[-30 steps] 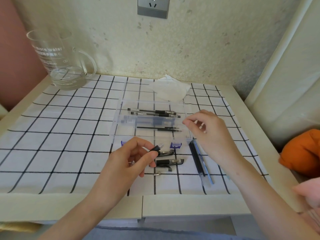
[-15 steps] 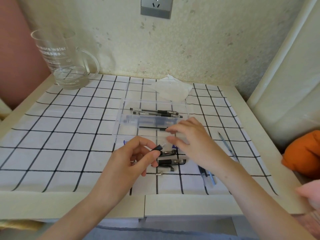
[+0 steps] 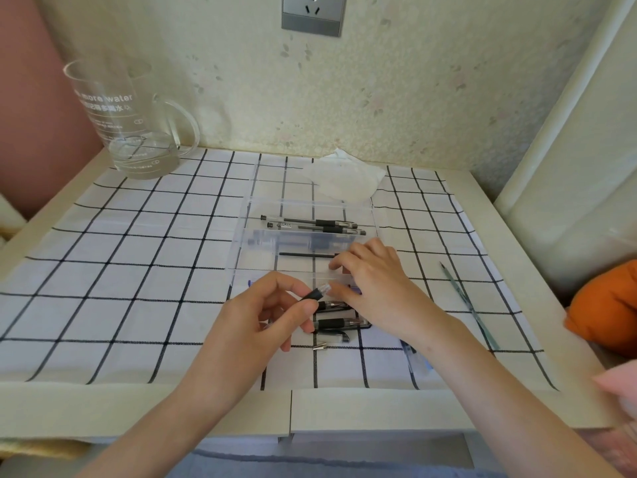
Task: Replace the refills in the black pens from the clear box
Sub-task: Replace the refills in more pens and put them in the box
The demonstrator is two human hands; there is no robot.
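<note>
Bench (image 3: 344, 408): covered by a white cloth (image 3: 138, 270) with a black grid.

Clear box (image 3: 303, 236): set open at the middle of the cloth. Two black pens (image 3: 317, 226) are laid side by side in its far part; one thin black refill (image 3: 306, 255) is laid in its near part.

Left hand (image 3: 262, 322): closed on a pen barrel (image 3: 315, 294), which is held by the black grip between thumb and fingers, its clear end tilted up toward the box.

Right hand (image 3: 375, 288): palm down over the near right part of the box, fingers curled at the end of the refill; whether the refill is gripped cannot be told.

Loose parts: two pen pieces (image 3: 341, 315) and a small metal tip (image 3: 320, 347) are laid just in front of the box, near the left hand.

Pencil (image 3: 465, 301): laid on the cloth, well to the right of the box.

Jug (image 3: 127, 122): clear glass, set at the far left corner.

Tissue (image 3: 344, 181): crumpled, behind the box.
</note>
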